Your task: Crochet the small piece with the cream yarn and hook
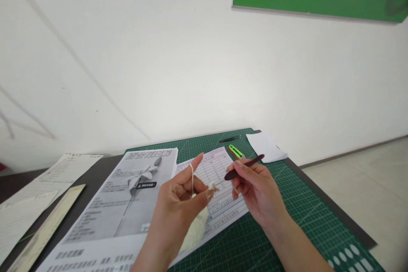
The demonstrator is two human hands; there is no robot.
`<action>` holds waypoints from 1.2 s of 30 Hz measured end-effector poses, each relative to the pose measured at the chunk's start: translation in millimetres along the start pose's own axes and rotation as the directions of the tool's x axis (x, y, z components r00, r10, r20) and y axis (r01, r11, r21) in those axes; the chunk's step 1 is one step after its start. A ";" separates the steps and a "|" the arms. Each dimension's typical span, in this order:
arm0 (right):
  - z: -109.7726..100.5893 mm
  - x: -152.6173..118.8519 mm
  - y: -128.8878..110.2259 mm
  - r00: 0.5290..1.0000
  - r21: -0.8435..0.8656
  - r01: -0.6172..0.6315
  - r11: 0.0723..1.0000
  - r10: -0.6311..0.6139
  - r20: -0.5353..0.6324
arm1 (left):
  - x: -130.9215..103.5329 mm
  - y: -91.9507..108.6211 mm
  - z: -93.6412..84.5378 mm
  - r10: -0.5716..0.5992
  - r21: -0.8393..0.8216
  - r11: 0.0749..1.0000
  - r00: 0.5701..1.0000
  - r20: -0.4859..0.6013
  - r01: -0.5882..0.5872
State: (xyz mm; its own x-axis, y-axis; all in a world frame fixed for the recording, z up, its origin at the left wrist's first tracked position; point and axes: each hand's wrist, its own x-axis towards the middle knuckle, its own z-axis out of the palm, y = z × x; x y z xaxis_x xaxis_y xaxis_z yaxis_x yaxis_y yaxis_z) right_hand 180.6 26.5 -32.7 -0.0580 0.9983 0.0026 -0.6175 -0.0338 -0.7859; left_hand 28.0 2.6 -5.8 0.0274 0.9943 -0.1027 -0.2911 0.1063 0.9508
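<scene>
My left hand [181,204] pinches a small bit of white yarn work [212,185] between thumb and finger. A strand of white yarn [192,176] loops over its raised index finger. Below that hand, partly hidden by it, a pale ball of yarn [196,227] rests on the papers. My right hand [255,187] grips a crochet hook [244,167] by its dark maroon handle, a short way right of the yarn work. The hook's thin metal end is too faint to make out.
Under the hands lie a printed pattern sheet [127,204] and a table form [219,159] on a green cutting mat [306,216]. Green thread snips [235,151], a thin dark tool [230,139] and white paper [266,146] are farther back. A ruler-like strip [52,225] is left.
</scene>
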 end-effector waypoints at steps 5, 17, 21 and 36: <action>5.4 -4.9 3.3 0.999 -0.012 0.029 1.000 -0.029 -0.015 | -1.9 -8.2 5.3 0.050 -0.067 0.996 0.997 -0.056 -0.054; 6.0 -25.9 17.8 0.440 -0.467 0.864 0.187 -0.731 0.522 | 0.5 -7.6 8.1 -0.043 -0.374 0.927 0.994 -0.097 0.003; 4.5 -24.3 15.7 0.464 -0.424 0.870 0.251 -0.709 0.532 | 1.7 3.3 1.7 -0.146 -0.489 0.856 0.986 0.082 0.167; 7.4 -21.9 9.1 0.943 -0.015 0.327 0.945 -0.325 0.072 | 1.8 14.8 -12.7 -0.183 -0.369 0.889 0.949 0.255 0.271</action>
State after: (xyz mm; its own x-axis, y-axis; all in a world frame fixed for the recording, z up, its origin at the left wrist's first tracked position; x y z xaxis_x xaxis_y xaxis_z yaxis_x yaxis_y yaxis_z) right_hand 170.5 3.9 -35.3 0.0890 0.9490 0.3024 -0.5905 0.2948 -0.7513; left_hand 11.6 5.9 4.4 0.3234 0.9255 -0.1970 -0.6046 0.3622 0.7094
